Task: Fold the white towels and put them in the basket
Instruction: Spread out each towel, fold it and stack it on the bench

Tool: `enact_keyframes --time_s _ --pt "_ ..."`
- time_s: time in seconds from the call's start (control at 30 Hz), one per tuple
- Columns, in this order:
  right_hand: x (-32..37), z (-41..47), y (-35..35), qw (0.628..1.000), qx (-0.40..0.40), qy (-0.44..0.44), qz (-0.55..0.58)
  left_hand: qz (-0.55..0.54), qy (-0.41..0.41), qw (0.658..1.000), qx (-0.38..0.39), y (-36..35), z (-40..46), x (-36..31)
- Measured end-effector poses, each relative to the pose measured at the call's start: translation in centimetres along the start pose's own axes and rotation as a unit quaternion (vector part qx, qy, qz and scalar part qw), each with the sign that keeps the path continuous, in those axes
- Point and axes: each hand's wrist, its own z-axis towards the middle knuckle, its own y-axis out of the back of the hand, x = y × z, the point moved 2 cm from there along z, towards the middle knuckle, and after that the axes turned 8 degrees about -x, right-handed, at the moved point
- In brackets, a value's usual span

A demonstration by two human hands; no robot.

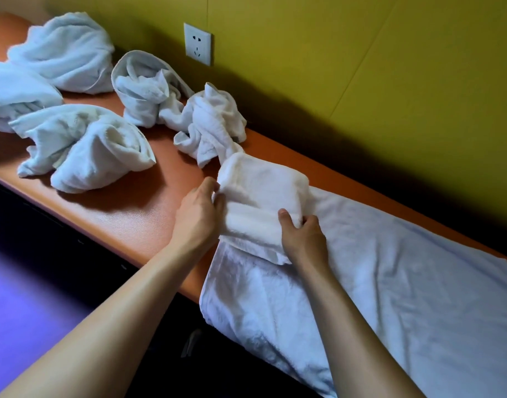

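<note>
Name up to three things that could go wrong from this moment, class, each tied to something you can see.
1. The spread towel overhangs the orange table's front edge; a tug might slide it off.
2. Both the left hand and right hand grip the folded towel only at its near side, so its layers may fall open when lifted.
3. No basket is in view, so the carry could be awkward.

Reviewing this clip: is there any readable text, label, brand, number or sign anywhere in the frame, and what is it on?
None can be read.
The wall socket shows only pin holes, with no lettering visible.
The crumpled towels, the folded towel held by the left hand and right hand, and the spread towel show no tag or print.
The orange counter bears no marking.
</note>
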Motion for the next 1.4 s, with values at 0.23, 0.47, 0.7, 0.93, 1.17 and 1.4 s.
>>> enact_keyframes --time_s 0.23,0.47,0.7,0.93,1.17,1.4 --pt "0.7 0.5 0.0 0.995 -0.017 0.010 0.101 0.065 0.140 0.986 0.055 -0.7 1.0 -0.9" --pt "0.8 -0.3 2.0 0.973 -0.015 0.066 0.220 -0.067 0.281 0.953 0.088 1.0 0.8 -3.7" --pt "0.4 -0.7 8.3 0.958 -0.033 0.071 0.276 -0.162 0.141 0.976 0.024 1.6 -2.2 -8.7" --pt "-5.5 -1.9 17.4 0.950 -0.087 0.060 0.293 -0.183 0.077 0.978 0.063 -1.9 -9.3 -15.1" --pt "-15.9 -3.7 27.3 0.948 -0.139 0.027 0.285 -0.159 0.017 0.977 0.138 -7.6 -19.3 -21.9" --pt "-28.5 -5.4 36.7 0.942 -0.198 -0.033 0.271 -0.119 -0.077 0.952 0.272 -14.4 -29.6 -28.3"
